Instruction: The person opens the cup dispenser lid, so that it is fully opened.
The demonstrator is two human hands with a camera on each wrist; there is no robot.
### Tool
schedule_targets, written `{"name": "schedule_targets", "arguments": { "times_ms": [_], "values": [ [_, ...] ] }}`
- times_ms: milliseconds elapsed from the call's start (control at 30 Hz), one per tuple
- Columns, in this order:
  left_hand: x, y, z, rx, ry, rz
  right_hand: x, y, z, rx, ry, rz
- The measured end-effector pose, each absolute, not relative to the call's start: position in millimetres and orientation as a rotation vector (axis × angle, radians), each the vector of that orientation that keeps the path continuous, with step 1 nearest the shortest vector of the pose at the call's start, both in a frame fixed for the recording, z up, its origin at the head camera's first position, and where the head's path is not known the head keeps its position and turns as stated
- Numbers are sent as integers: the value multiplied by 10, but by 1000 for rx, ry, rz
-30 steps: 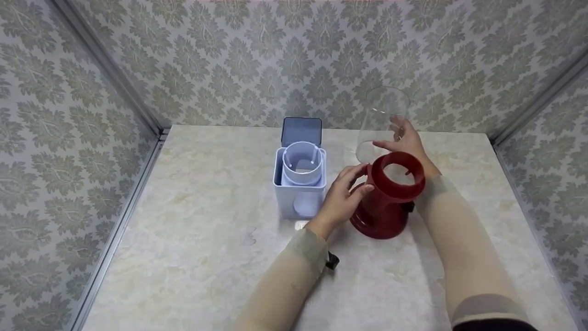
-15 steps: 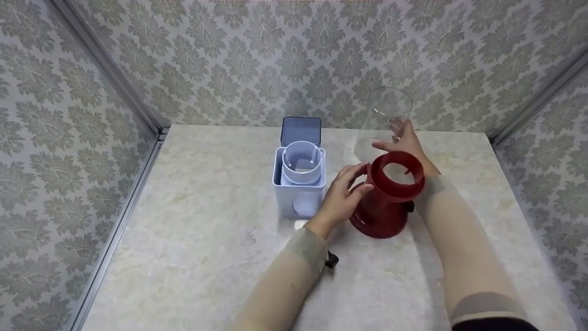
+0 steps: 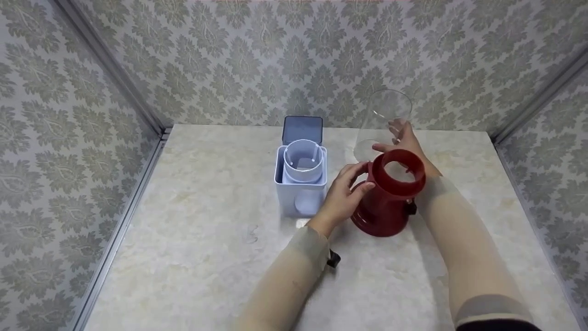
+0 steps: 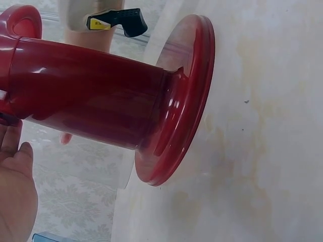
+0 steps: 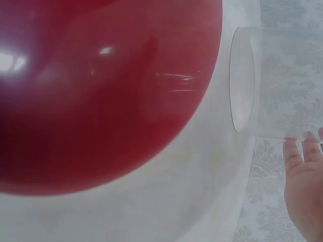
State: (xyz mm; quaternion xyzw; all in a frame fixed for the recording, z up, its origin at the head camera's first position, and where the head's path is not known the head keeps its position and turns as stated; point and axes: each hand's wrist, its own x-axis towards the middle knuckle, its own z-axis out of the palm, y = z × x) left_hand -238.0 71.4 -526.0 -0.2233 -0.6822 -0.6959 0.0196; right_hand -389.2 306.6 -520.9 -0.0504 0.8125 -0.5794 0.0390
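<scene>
My left hand (image 3: 342,195) grips the upper left side of a hollow red stand (image 3: 383,211), thumb in front and fingers behind. A ring-shaped top and a wide round base mark this stand; whether the base touches the table is unclear. Behind it, my right hand (image 3: 404,140) holds a clear tapered cylinder (image 3: 381,115) from its right side, fingers curled against the wall. The cylinder (image 5: 272,83) shows an open end in the right wrist view, beside the large red base (image 5: 116,101). In the left wrist view, the red stand (image 4: 86,91) hides part of the hands.
A pale blue square container (image 3: 301,197) stands left of the red stand, with a round collar (image 3: 303,161) in its top. Behind it is a dark blue square piece (image 3: 302,129). Patterned walls (image 3: 257,55) enclose the marbled table (image 3: 197,220) at the back and sides.
The clear cylinder's upper end has shifted slightly to the right since a second ago. Both hands keep their holds, and the red stand has barely moved.
</scene>
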Motion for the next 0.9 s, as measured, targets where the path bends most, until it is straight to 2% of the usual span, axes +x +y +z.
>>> {"name": "schedule_targets", "arguments": {
  "times_ms": [167,367,467,600,767,900],
  "values": [
    [-2379,722,-5275,-680,-2101,-2197,-3823,3045,-5172,-164,2458,-1808],
    [-2389,724,-5272,-681,-2091,-2197,-3533,2898,-4789,-184,2456,-1768],
    [-2386,725,-5267,-683,-2087,-2200,-3588,2929,-4857,-194,2447,-1775],
    [-2377,738,-5260,-675,-2079,-2226,-3829,3061,-5177,-174,2481,-1776],
    [-2367,739,-5255,-658,-2092,-2211,-3778,3038,-5136,-169,2496,-1754],
    [-2365,731,-5256,-647,-2117,-2187,-3549,2942,-4872,-146,2439,-1745]
  ]
}}
